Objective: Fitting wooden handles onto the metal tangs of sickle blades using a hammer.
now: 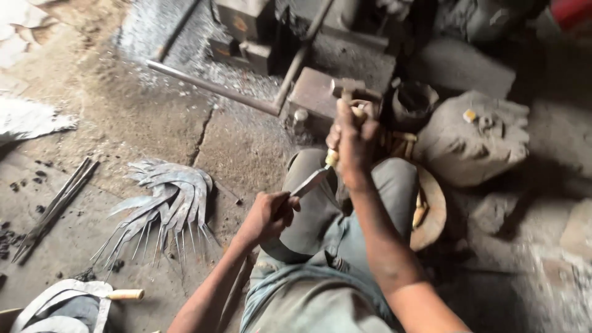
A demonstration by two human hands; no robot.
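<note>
Dusty concrete workshop floor (135,123), grey with metal filings further back; person sits low on it, knees up, grey trousers (314,290) nearest the camera. Left hand (269,214) closed tight round the lower end of a flat metal blade (310,182), blade angled up to the right over the left knee. Right hand (351,139) closed in a fist round a wooden hammer handle, hammer (347,89) head raised just above the fist; a pale wooden handle piece (332,158) sits at the blade's upper end right under that hand. Bottom left: white sack (61,305) with a wooden handle (125,295) lying on it. Left of the knee, well apart from both hands, a fanned pile of curved blades with pointed tangs (163,206), thin rods (55,206) further left. Right of the legs a shallow round basket (431,213), then a big rough stone (475,139). Beyond the hands a steel block (314,92), a long pipe (209,86) across the floor, dark machine parts (246,31) at the back
</note>
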